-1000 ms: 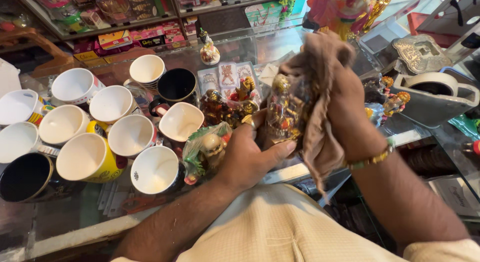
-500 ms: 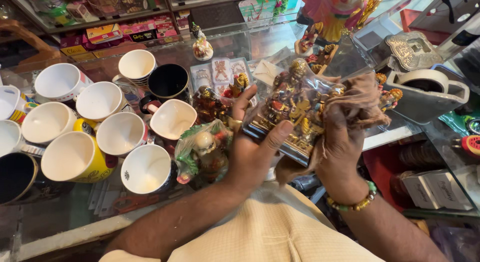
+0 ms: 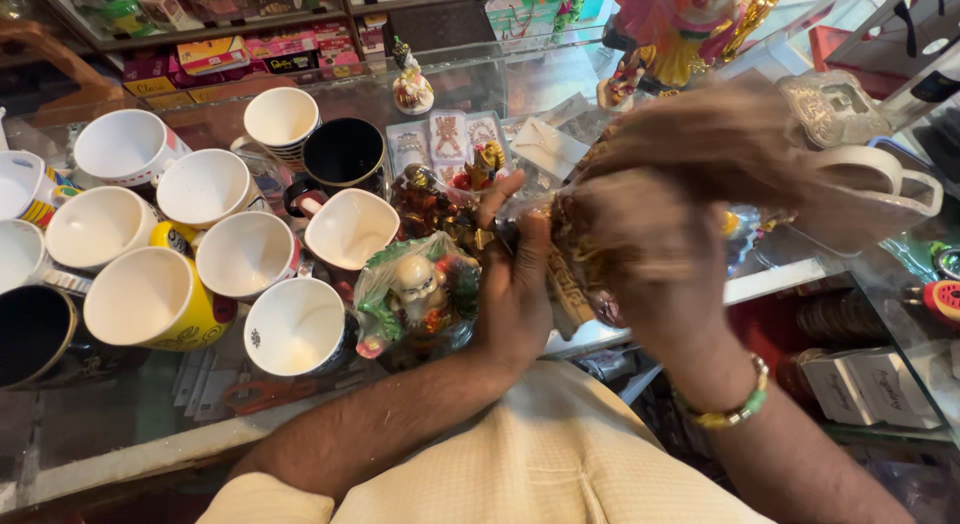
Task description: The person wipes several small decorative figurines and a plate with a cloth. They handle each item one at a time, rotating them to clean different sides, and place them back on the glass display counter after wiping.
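My left hand (image 3: 517,284) grips a plastic-wrapped golden figurine (image 3: 573,254) from its left side, above the glass counter (image 3: 130,424). My right hand (image 3: 655,259) holds a brown cloth (image 3: 730,144) against the figurine's right side and top; hand and cloth are blurred by motion. The cloth hides most of the figurine. A beaded bracelet sits on my right wrist.
Several white, yellow and black mugs (image 3: 250,254) stand on the counter's left half. A wrapped green-and-white figurine (image 3: 415,294) lies beside my left hand. Small idols (image 3: 410,84), packets, a large colourful statue (image 3: 680,29) and a grey jug (image 3: 880,189) stand behind and right.
The figurine was tipped from upright to slanting and back toward upright. My right hand with the cloth has moved over it, from its lower right up to its top.
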